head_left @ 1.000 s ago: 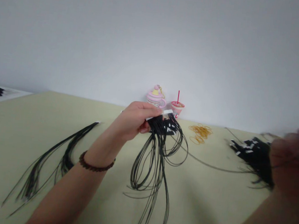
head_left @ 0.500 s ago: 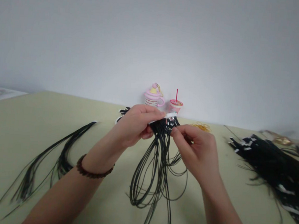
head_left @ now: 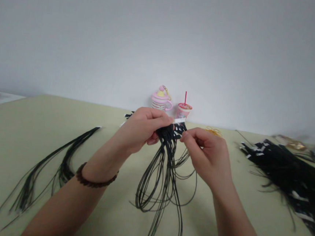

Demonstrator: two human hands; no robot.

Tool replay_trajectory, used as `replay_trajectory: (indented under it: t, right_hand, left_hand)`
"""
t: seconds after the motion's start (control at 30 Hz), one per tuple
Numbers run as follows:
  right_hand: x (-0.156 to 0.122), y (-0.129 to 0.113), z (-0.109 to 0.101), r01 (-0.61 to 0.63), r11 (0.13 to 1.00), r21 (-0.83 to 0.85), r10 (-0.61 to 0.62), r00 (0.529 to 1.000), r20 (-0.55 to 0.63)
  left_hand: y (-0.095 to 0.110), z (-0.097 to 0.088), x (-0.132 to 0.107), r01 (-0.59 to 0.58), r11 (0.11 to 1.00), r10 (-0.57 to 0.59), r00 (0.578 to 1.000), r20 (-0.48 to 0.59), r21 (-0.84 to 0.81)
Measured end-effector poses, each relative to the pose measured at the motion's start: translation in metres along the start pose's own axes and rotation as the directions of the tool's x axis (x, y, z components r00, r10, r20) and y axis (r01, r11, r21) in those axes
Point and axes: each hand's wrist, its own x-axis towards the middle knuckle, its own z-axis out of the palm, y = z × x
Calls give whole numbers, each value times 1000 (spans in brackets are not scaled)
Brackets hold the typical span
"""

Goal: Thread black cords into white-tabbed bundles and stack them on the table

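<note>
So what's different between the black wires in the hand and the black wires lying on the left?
The held wires hang from the left hand; the loose wires lie on the table. The held wires curl into big round loops, while the loose wires spread out in long, gently curved strands. Both are thin and black, with white at an end.

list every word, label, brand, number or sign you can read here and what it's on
None can be read.
Pink mug: dark marks on its side, too small to tell whether they are lettering.
Pink cup with a red straw: a print on its side, too small and blurred.
White strip at the held black wires: no legible marking.
</note>
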Motion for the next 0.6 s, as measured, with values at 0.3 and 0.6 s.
replay_trajectory:
  t: [0.3,0.6]
  right_hand:
    - [-2,-1,4,67,994,-84,-65,997,30]
    - [-3,-4,6,121,948,-294,-97,991,97]
  left_hand:
    - [0,1,-1,5,998,-5,1000,13,-56]
    - [-2,2,0,5,998,-4,1000,20,-59]
